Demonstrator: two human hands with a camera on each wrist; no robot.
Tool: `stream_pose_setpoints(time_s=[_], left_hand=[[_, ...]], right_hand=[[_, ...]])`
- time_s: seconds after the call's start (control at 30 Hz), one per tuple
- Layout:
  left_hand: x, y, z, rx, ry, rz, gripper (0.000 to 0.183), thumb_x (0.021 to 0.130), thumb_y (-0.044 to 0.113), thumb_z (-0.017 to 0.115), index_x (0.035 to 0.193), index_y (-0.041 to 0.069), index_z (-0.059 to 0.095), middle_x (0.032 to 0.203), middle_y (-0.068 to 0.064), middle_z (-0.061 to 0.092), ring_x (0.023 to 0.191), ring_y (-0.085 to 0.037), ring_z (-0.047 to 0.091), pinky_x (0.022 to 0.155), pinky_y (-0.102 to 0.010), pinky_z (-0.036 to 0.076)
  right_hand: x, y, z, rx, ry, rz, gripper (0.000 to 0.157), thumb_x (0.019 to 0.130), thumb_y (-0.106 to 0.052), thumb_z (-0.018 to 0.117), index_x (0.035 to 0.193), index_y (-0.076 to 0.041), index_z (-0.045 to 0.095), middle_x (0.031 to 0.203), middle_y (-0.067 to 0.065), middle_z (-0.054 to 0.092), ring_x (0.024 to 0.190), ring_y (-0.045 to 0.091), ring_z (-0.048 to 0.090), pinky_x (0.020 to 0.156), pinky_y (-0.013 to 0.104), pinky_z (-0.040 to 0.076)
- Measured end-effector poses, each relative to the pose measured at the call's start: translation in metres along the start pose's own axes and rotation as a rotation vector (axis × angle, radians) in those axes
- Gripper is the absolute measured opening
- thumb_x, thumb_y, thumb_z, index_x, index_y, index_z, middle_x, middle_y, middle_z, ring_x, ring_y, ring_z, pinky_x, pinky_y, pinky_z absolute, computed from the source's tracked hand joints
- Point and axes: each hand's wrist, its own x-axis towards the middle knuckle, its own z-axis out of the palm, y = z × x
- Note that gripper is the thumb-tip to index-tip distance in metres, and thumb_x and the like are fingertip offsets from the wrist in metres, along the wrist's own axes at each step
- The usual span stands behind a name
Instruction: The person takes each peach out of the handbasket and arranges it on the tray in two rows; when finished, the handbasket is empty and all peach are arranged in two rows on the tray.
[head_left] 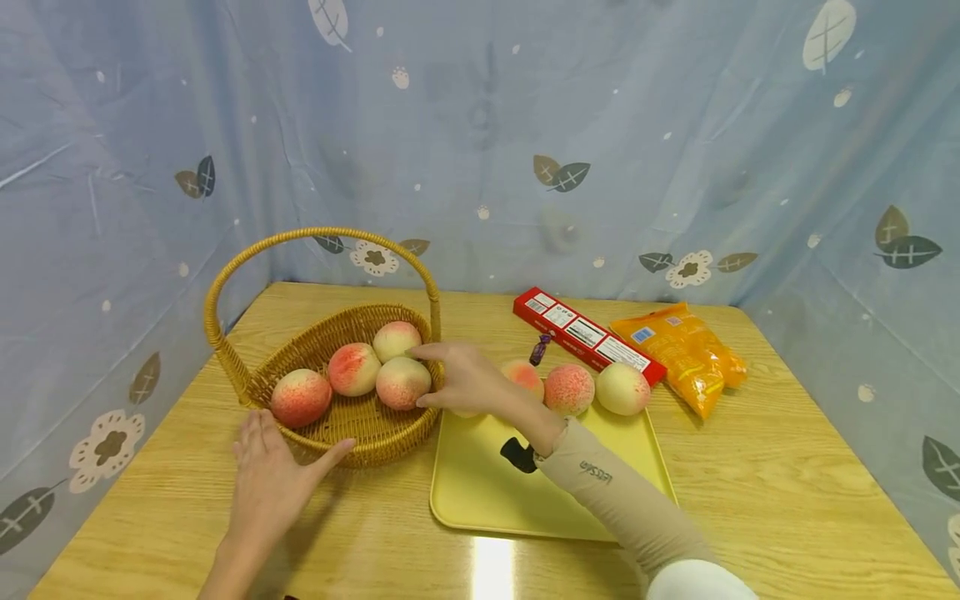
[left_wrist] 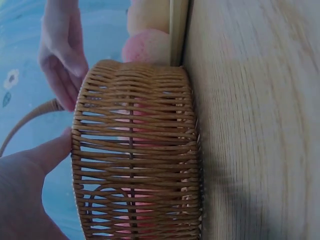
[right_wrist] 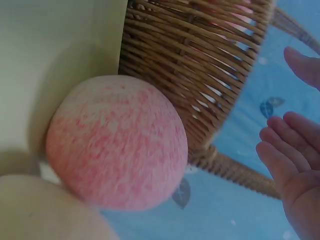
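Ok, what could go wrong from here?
The right forearm crosses over the tray, beside its peaches; pulling back might knock one rolling. The right hand is near the foot of the handle and could snag it. If the left hand presses down on the basket, it could tip and shift the round peaches inside.

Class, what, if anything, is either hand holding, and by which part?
Nothing appears gripped: the right hand is open and empty, while the left hand only touches the basket at its rim.
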Motion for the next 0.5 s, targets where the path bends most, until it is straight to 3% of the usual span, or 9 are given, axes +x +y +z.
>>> stream_pose_setpoints(time_s=[0.33,0.5], left_hand=[[0.002,-0.001,-0.002,0.013,-0.017,0.004,0.129,0.081,0.069,0.062,0.141,-0.025,-0.002,0.149,-0.044,-0.005,0.14,-0.056,-0.004,0.114,-0.062,-0.001],[0.002,0.0,-0.003,0.015,-0.026,0.002,0.129,0.081,0.069,0.062,0.142,-0.025,-0.003,0.149,-0.044,-0.006,0.139,-0.056,-0.005,0.114,-0.062,-0.001]], right_hand=[[0.038,0.0,0.017,-0.293,-0.234,-0.062,0.06,0.085,-0.002,0.072,0.141,-0.006,0.05,0.146,0.008,0.048,0.133,0.022,0.045,0.107,0.028,0.04],[0.049,0.0,0.019,-0.396,-0.339,-0.068,0.068,0.086,0.01,0.065,0.147,-0.012,0.044,0.153,0.005,0.039,0.139,0.021,0.038,0.103,0.026,0.043]])
